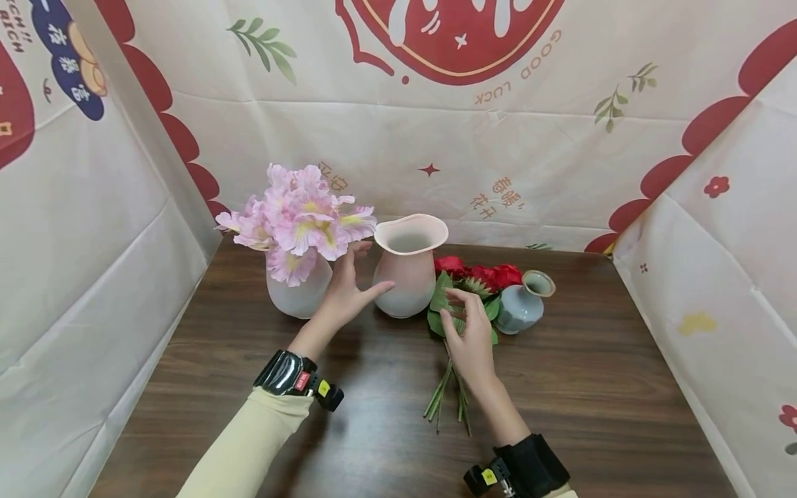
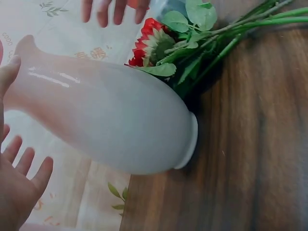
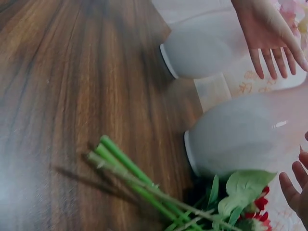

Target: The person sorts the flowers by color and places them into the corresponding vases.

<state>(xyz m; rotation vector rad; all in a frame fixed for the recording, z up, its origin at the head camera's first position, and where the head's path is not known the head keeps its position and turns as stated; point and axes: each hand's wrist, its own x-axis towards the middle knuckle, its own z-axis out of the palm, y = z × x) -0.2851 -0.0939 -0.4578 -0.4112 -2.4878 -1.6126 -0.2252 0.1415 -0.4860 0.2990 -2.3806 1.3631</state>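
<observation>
A pale pink-and-white vase (image 1: 405, 283) with a wavy rim stands upright at the middle of the table's back. My left hand (image 1: 345, 294) reaches in at its left side with fingers spread and the thumb beside the vase body. Between thumb and fingers nothing is held. In the left wrist view the vase (image 2: 120, 113) fills the middle. To the right, a bunch of red flowers (image 1: 498, 277) with green leaves and long stems (image 1: 445, 391) lies on the table. My right hand (image 1: 473, 342) hovers over the bunch, fingers loosely bent and holding nothing.
At the left, a white vase (image 1: 299, 294) holds large pink flowers (image 1: 305, 214). A small blue-grey vase (image 1: 519, 309) leans or stands tilted right of the red flowers. Printed cloth walls (image 1: 373, 145) enclose the dark wooden table (image 1: 610, 387) at the back and sides.
</observation>
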